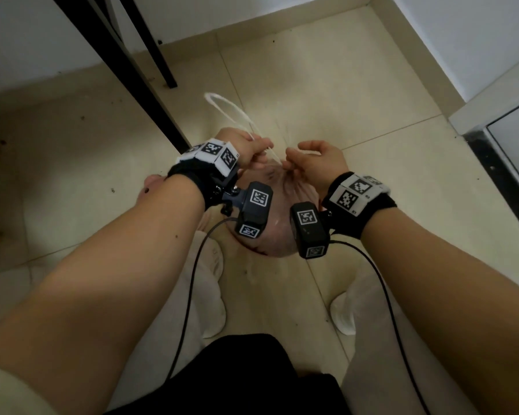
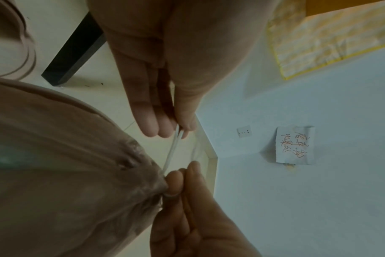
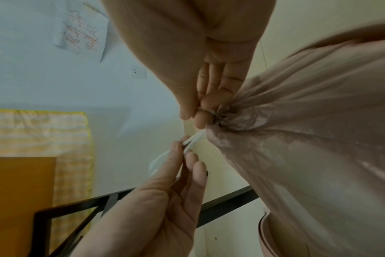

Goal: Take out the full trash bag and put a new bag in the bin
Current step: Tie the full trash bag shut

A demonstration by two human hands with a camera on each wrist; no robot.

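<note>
A full pinkish translucent trash bag [image 1: 277, 238] hangs between my hands above the tiled floor, its neck gathered tight. My right hand [image 1: 291, 166] pinches the bunched neck [image 3: 226, 114], thumb and fingers curled on it. My left hand [image 1: 261, 148] pinches the white drawstring [image 1: 231, 110] close to the neck, and its loop arcs up and away from me. The left wrist view shows the left fingertips [image 2: 163, 128] on the drawstring [image 2: 173, 149], with the bag [image 2: 66, 165] below. A pink bin rim [image 3: 264, 233] shows under the bag; most of the bin is hidden.
Black table legs [image 1: 138, 73] slant across the floor at the upper left. A white frame with a dark base [image 1: 504, 136] stands at the right. My feet in pale slippers [image 1: 342, 319] are below the bag. A paper note [image 2: 295, 146] hangs on the wall.
</note>
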